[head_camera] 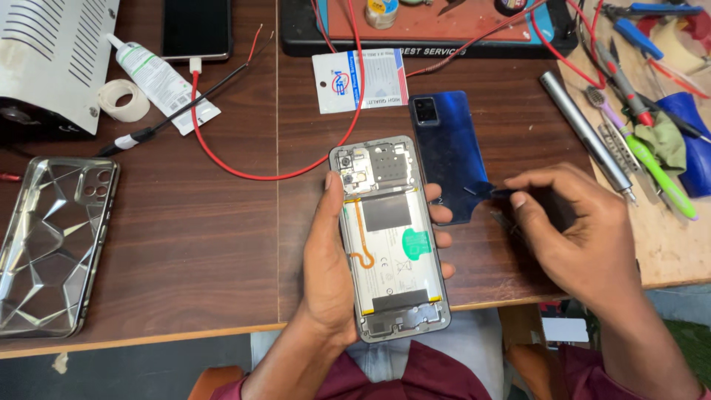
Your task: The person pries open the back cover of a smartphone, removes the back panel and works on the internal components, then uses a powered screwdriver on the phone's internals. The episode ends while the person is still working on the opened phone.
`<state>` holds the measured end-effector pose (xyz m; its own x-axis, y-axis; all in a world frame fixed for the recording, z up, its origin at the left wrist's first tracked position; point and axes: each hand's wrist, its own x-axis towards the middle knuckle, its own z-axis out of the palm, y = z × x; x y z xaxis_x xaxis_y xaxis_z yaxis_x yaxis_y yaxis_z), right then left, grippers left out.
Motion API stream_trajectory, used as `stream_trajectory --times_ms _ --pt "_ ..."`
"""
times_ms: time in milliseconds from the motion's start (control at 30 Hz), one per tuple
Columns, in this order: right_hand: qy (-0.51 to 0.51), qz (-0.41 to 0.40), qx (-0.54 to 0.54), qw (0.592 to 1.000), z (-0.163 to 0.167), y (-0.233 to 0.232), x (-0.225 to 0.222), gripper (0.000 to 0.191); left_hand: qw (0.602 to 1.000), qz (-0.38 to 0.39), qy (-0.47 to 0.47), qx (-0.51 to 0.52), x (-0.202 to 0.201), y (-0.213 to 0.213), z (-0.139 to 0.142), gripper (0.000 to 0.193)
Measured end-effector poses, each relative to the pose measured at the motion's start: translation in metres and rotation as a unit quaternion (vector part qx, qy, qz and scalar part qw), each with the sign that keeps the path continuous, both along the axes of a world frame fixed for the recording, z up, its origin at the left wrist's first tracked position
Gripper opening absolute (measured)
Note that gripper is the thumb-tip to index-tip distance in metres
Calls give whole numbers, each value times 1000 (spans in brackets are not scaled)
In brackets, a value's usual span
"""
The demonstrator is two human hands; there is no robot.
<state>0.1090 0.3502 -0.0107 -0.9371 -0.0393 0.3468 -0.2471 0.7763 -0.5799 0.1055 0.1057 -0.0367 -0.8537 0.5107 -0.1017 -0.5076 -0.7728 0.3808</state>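
Head view, looking down on a dark brown wooden surface (pixel 185 244). One opened grey-framed smartphone with its back removed (pixel 389 237) is held above the near edge of the surface, its long axis running nearly away from the person, tilted slightly left at the far end; the camera module points away and the white battery faces up. The left hand (pixel 333 259) holds it in a closed grip, thumb along the left edge and fingertips (pixel 441 215) wrapped over the right edge. The right hand (pixel 578 230) pinches one thin dark tool (pixel 492 192) in a narrow grip, its tip touching one glossy blue back cover (pixel 448 152) that lies flat just right of the phone, long axis parallel to it. Also present: one clear faceted phone case (pixel 52 244) at far left, one silver pen-shaped screwdriver (pixel 585 133) lying diagonally at right, one red wire (pixel 244 167) looping across the middle, one roll of tape (pixel 122 100), and one white glue tube (pixel 159 81).
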Motion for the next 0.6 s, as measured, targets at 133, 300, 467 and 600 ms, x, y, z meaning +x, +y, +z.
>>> stream_trajectory --times_ms 133,300,467,600 --pt "-10 37 25 999 6 -3 -3 13 1000 1 -5 -28 1 0 3 93" --pt "-35 72 73 994 8 -8 -4 12 999 1 -4 -37 2 1 3 93" --pt "-18 53 104 993 5 -13 -5 12 999 4 -6 -46 1 1 3 93" --pt "3 8 85 996 7 -12 0 13 998 1 -9 -54 1 1 6 91"
